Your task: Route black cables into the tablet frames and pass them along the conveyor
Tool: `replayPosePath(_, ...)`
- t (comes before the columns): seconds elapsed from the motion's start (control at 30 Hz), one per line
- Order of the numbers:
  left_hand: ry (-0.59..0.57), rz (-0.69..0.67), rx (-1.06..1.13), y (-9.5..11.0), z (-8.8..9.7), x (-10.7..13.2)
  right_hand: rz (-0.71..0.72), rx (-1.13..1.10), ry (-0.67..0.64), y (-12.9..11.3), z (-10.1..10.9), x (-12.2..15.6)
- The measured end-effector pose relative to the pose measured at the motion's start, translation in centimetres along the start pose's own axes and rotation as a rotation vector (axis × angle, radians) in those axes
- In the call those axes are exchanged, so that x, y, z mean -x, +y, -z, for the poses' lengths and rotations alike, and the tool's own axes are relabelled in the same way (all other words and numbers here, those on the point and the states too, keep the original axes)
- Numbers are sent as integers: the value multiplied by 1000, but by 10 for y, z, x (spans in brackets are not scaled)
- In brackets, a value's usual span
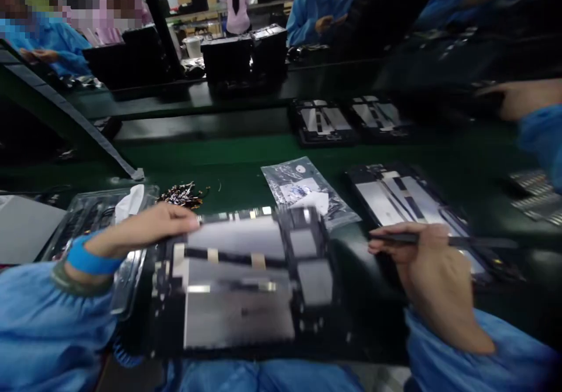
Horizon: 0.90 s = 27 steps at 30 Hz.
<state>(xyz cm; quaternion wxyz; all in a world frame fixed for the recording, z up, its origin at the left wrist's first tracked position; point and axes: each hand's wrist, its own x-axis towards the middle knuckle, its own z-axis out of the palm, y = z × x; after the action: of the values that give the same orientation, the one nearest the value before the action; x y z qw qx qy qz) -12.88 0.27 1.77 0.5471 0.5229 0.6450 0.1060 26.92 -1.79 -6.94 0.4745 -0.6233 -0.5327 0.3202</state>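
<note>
Directly before me is an opened tablet (pixel 237 316), its silver battery plates, dark flat cable and circuit parts exposed. My left hand (pixel 162 225), with a blue band at the wrist, grips its far left edge, fingers on top. My right hand (pixel 432 275) is closed around slim black tweezers (pixel 478 242), held nearly level and apart from that tablet. Motion blurs the tweezers' tips. Behind the right hand lies a second opened tablet (pixel 386 199). A clear plastic bag (pixel 302 184) with small white pieces lies between the two tablets.
Beyond the left hand are a pile of small parts (pixel 182 195) and a clear plastic tray (pixel 83 207). Two more opened tablets (pixel 322 121) rest farther back. At right, a co-worker's hand (pixel 529 96) reaches over the green bench (pixel 232 152). A slanted post (pixel 83 117) stands left.
</note>
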Motion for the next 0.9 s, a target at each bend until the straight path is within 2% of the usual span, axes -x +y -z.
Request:
replayPosePath(0.07,-138,7,-186,-15,-15,-3,-91,-207,50,-6,-11,0)
replayPosePath(0.13,-171,-16,-371,-24,-25,-8,-124,-320,40,-8,-17,-1)
replayPosePath(0.2,-98,-106,-595,-25,-32,-12,-100,-311,-5,-6,-19,-1)
replayPosePath(0.23,-17,-175,-709,-23,-36,-14,-74,-268,-23,-4,-19,-1)
replayPosePath(0.3,206,-370,-875,-10,-51,-17,2,-138,-48,-1,-20,-2)
replayPosePath(0.37,357,-601,-937,11,-75,-23,72,-3,-57,1,-23,-3)
replayPosePath(0.43,296,-808,-930,35,-104,-36,120,73,-58,4,-27,-4)
replayPosePath(0.47,247,-875,-930,46,-119,-45,143,88,-55,5,-30,-5)
replayPosePath(0.53,231,-953,-972,64,-143,-66,188,95,-49,9,-34,-7)
replayPosePath(0.6,219,-965,-1034,74,-158,-89,219,90,-52,14,-38,-9)
replayPosePath(0.7,166,-882,-1032,78,-165,-112,225,76,-60,18,-43,-13)
replayPosePath(0.9,207,-793,-913,73,-160,-120,197,13,-57,20,-49,-18)
